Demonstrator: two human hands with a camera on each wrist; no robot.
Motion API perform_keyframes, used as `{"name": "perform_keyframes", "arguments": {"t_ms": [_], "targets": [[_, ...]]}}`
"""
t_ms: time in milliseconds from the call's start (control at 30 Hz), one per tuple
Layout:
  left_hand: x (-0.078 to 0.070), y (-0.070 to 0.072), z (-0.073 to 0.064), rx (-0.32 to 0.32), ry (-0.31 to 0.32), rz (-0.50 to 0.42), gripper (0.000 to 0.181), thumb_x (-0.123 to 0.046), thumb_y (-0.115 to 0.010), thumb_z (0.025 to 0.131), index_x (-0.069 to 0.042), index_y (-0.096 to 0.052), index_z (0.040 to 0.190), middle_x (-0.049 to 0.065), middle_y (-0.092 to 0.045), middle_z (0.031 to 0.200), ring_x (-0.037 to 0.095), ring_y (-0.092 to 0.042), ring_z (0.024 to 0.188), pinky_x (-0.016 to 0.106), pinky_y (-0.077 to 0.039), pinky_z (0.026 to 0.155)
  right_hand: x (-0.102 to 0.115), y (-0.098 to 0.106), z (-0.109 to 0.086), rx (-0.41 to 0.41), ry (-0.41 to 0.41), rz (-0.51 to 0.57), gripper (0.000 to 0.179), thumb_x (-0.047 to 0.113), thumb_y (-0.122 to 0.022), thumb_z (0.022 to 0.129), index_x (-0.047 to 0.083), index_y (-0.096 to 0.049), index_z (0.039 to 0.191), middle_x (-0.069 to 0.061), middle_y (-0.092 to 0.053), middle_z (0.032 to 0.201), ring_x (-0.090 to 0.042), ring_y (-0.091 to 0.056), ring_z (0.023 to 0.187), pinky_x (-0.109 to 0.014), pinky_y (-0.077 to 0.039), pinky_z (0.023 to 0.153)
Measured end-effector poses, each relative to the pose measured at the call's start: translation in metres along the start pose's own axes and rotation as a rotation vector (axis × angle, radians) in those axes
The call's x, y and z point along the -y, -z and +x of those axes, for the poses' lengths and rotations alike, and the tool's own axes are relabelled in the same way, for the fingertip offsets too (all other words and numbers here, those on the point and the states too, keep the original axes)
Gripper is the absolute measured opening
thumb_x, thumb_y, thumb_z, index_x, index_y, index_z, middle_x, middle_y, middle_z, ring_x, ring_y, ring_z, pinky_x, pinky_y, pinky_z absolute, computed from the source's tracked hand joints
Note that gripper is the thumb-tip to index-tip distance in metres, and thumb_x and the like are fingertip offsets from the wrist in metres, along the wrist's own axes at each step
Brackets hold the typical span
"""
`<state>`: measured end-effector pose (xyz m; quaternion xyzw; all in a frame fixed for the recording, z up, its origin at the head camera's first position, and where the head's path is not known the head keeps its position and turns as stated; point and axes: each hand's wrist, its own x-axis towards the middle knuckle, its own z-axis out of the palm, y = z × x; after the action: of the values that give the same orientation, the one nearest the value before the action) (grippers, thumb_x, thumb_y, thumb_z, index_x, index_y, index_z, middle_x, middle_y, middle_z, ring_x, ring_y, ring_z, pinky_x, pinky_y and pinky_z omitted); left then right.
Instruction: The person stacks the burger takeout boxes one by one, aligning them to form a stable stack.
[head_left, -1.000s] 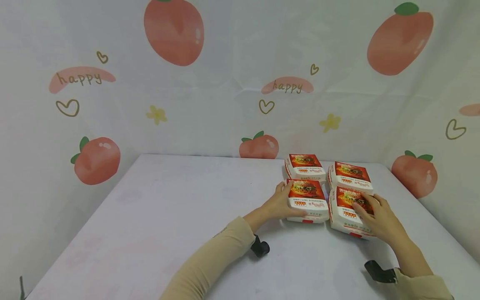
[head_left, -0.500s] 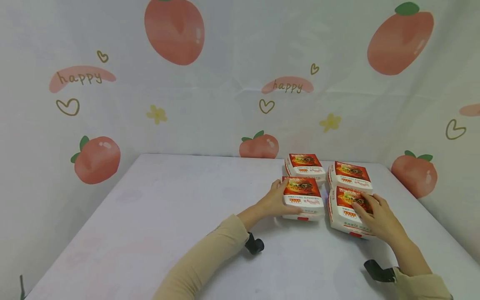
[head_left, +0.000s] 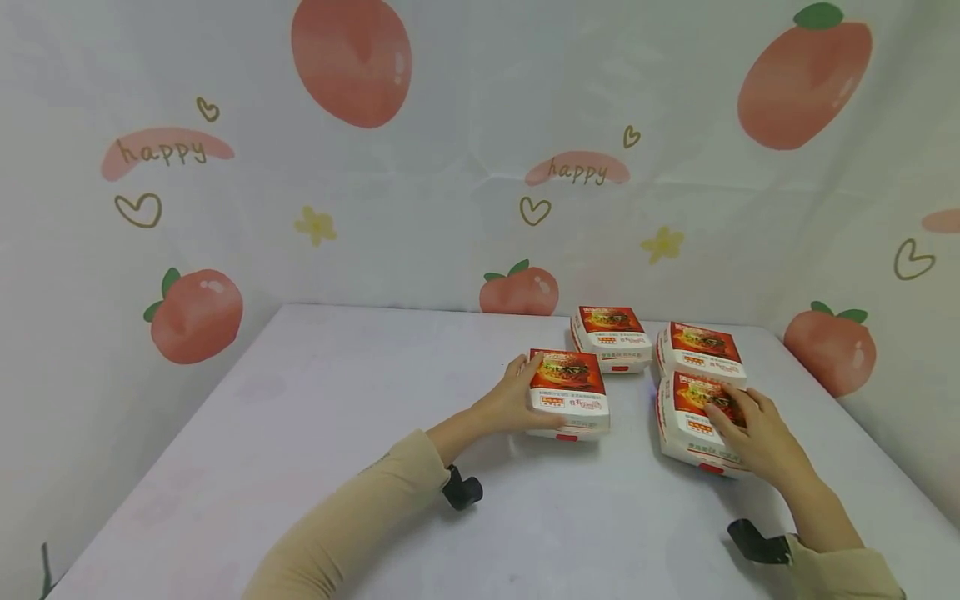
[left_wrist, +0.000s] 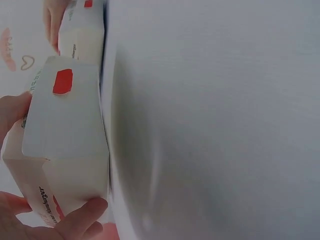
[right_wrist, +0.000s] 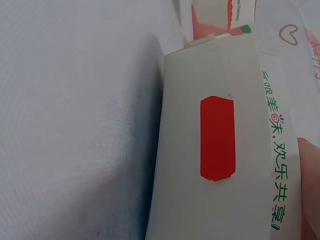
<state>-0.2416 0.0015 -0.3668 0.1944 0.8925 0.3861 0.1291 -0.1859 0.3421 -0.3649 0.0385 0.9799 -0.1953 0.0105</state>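
Four burger boxes on a pale table (head_left: pixel 300 433), each white with a red picture on top.

Left hand (head_left: pixel 510 404) curled round the near left box (head_left: pixel 567 393): fingers on its left side, thumb along its near edge. From the left wrist view, that same box (left_wrist: pixel 65 145) seen from below, a red tab on its front, a thumb (left_wrist: pixel 82 217) pressed under its corner. Sits on the table, pulled out to the left, well apart from the box on its right and just near the far left box (head_left: pixel 611 337).

Right hand (head_left: pixel 750 433) laid flat on the near right box (head_left: pixel 693 423), fingers spread over the red lid, not curled round it. From the right wrist view, the front of this box (right_wrist: pixel 220 165) very close, with a red tab and green letters down its side.

Far right box (head_left: pixel 701 352) right behind the near right box, touching or almost touching. Far left box just beside the far right box.

Behind the table, a white cloth wall (head_left: pixel 450 167) with big peaches, hearts, yellow flowers and the word "happy".
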Motion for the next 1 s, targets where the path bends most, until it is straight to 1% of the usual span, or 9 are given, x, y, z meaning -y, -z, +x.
{"name": "perform_keyframes", "arguments": {"t_ms": [333, 500, 600, 700, 800, 1000], "targets": [[0.031, 0.025, -0.03, -0.053, 0.002, 0.009, 0.103, -0.042, -0.076, 0.074, -0.015, -0.014, 0.151, 0.016, -0.008, 0.156, 0.036, -0.026, 0.139, 0.056, -0.035, 0.108, 0.0, 0.0, 0.0, -0.011, -0.002, 0.006, 0.08, 0.057, -0.033, 0.095, -0.001, -0.014, 0.147, -0.045, -0.01, 0.139, -0.065, -0.023, 0.119, -0.079, -0.03, 0.085], [0.046, 0.037, -0.044, -0.086, 0.027, 0.008, 0.102, -0.043, -0.075, 0.075, -0.015, -0.014, 0.151, 0.016, -0.008, 0.156, 0.036, -0.027, 0.139, 0.056, -0.036, 0.107, 0.001, -0.001, 0.0, -0.016, 0.0, 0.005, 0.08, 0.057, -0.033, 0.095, -0.002, -0.014, 0.146, -0.045, -0.01, 0.139, -0.065, -0.024, 0.119, -0.079, -0.03, 0.086], [0.053, 0.043, -0.051, -0.105, 0.043, 0.006, 0.102, -0.043, -0.075, 0.075, -0.016, -0.014, 0.151, 0.016, -0.007, 0.156, 0.036, -0.026, 0.14, 0.056, -0.035, 0.108, 0.001, -0.002, 0.0, -0.018, 0.004, 0.006, 0.08, 0.057, -0.032, 0.095, -0.002, -0.014, 0.147, -0.045, -0.01, 0.139, -0.065, -0.024, 0.119, -0.079, -0.03, 0.087], [0.057, 0.047, -0.055, -0.12, 0.047, 0.0, 0.101, -0.042, -0.075, 0.075, -0.015, -0.014, 0.151, 0.017, -0.007, 0.156, 0.037, -0.024, 0.141, 0.056, -0.034, 0.109, 0.001, -0.002, -0.001, -0.021, 0.006, 0.006, 0.08, 0.056, -0.032, 0.095, -0.002, -0.015, 0.146, -0.045, -0.011, 0.139, -0.065, -0.024, 0.119, -0.079, -0.029, 0.087], [0.059, 0.048, -0.056, -0.125, 0.039, -0.003, 0.1, -0.041, -0.075, 0.075, -0.014, -0.015, 0.151, 0.018, -0.008, 0.156, 0.038, -0.023, 0.14, 0.057, -0.033, 0.109, 0.001, -0.002, -0.002, -0.024, 0.006, 0.007, 0.08, 0.056, -0.032, 0.095, -0.002, -0.015, 0.146, -0.044, -0.011, 0.138, -0.065, -0.024, 0.119, -0.079, -0.029, 0.087], [0.059, 0.046, -0.055, -0.109, 0.042, -0.009, 0.101, -0.039, -0.075, 0.075, -0.013, -0.015, 0.151, 0.018, -0.008, 0.156, 0.038, -0.023, 0.141, 0.057, -0.032, 0.11, -0.001, -0.002, -0.002, -0.02, 0.018, 0.014, 0.079, 0.055, -0.032, 0.095, -0.002, -0.015, 0.146, -0.044, -0.01, 0.139, -0.064, -0.024, 0.118, -0.079, -0.03, 0.087]]}}
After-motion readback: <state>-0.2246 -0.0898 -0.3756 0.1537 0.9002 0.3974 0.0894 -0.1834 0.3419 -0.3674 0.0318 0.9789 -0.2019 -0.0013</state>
